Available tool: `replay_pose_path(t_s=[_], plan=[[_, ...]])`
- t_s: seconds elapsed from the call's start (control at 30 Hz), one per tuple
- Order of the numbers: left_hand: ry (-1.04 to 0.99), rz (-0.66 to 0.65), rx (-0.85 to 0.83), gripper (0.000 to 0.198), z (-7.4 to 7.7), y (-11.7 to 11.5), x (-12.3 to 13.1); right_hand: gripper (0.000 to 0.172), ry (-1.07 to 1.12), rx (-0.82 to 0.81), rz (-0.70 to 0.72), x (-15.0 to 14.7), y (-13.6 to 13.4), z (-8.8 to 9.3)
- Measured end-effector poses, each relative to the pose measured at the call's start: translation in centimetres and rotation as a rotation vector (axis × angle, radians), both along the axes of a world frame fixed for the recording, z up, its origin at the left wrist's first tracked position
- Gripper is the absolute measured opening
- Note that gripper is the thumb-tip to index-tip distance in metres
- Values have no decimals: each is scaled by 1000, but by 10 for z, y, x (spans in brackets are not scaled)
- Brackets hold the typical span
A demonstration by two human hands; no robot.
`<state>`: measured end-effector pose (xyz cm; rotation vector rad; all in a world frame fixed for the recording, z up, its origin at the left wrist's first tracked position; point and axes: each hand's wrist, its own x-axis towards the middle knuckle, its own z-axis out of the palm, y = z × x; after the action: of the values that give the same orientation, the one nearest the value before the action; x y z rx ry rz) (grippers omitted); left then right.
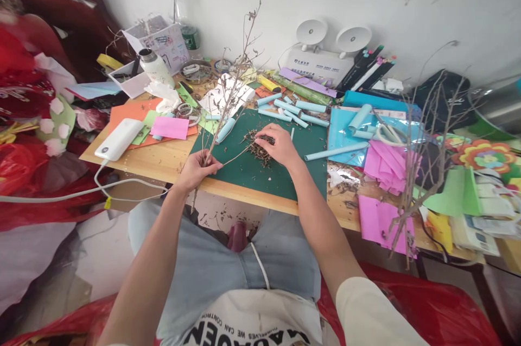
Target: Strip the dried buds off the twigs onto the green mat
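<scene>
My left hand [198, 169] is closed around the stem of a dry branch [233, 97], which stands tilted with its thin top reaching up toward the wall. A side twig [236, 157] runs from that hand to the right. At the twig's far end my right hand [278, 144] is closed in a pinch; whether a leaf is also between the fingertips is hidden. Beneath the right fingers, a pile of crumbled dry leaves [262, 157] lies on the green cutting mat [280, 186].
Pale blue paper tubes [295, 112] lie behind the mat. Scissors [388, 134], pink paper [382, 164] and bare branches [411, 199] are at the right. To the left are a white power bank [119, 139] with a cable and an uncapped bottle [156, 67].
</scene>
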<state>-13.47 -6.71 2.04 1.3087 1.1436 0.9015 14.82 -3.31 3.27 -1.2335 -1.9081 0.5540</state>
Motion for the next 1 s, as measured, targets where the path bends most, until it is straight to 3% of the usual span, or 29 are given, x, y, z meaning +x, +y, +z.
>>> replay_pose_path(t_s=[0.4, 0.57, 0.73, 0.87, 1.0], plan=[[39, -25, 10, 42, -2, 2, 0, 15, -20, 147, 25, -11, -3, -5], [63, -25, 34, 39, -4, 2, 1, 18, -31, 211, -122, -8, -2, -5], [150, -39, 23, 39, 5, 0, 3, 25, -141, 250, -313, 3, 2, -10], [229, -39, 43, 34, 11, -5, 9, 34, -180, 241, -367, 4, 3, -10], [285, 10, 86, 33, 19, -15, 23, 34, -18, 315, -354, -4, -3, -2]])
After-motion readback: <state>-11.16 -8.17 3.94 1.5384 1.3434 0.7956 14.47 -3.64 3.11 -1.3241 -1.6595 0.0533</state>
